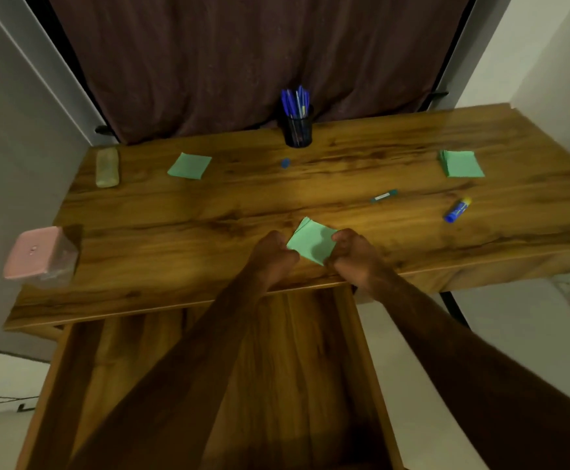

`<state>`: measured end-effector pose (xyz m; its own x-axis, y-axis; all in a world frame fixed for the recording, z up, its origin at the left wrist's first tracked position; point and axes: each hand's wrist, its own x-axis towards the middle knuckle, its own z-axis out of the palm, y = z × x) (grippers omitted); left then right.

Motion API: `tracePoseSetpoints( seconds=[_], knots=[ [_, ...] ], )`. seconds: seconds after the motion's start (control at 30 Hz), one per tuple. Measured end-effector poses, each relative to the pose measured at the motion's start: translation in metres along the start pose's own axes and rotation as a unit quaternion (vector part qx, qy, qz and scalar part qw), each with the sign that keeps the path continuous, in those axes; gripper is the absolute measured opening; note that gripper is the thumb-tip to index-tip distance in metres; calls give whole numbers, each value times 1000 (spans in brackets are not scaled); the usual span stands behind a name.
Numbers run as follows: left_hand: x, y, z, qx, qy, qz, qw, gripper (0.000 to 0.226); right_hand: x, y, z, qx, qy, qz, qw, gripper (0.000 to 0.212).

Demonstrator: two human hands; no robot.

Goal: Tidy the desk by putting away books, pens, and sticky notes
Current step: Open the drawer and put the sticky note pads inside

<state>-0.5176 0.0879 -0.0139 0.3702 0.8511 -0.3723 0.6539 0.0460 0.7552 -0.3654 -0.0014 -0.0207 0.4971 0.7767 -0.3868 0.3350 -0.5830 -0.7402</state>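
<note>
Left hand [273,254] and right hand [351,254]: curled fingers pinch opposite edges of a green sticky-note pad [311,242] at the front edge of the wooden desk [209,212], above an open drawer [297,368]. Two further pads [189,166] [461,163] lie farther back; the pen holder [297,130] stands at the rear.

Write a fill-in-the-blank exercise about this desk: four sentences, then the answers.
1. The left hand and right hand hold a pad of sticky notes whose colour is ____.
2. The pens standing in the black cup are all ____.
3. The glue stick lies on the desk to the ____ of both hands.
4. The drawer under the desk's front edge is ____.

Answers: green; blue; right; open
</note>
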Motion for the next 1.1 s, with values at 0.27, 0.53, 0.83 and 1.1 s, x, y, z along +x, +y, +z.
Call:
tracePoseSetpoints(
  seconds=[0.27, 0.53, 0.83, 1.1],
  knots=[
    [43, 9, 50, 295, -4, 20, 955, 97, 56, 17, 3, -239, -11, -110, 965, 104],
    [66, 14, 71, 331, 41, -26, 942, 111, 77, 33, -10, -239, -12, -155, 959, 85],
    [65, 18, 70, 248, 55, -85, 963, 122, 81, 29, -24, -182, -33, -144, 972, 84],
    [57, 37, 70, 73, 103, -9, 992, 81, 74, 17, -53, -32, -43, -155, 987, 37]
  ],
)
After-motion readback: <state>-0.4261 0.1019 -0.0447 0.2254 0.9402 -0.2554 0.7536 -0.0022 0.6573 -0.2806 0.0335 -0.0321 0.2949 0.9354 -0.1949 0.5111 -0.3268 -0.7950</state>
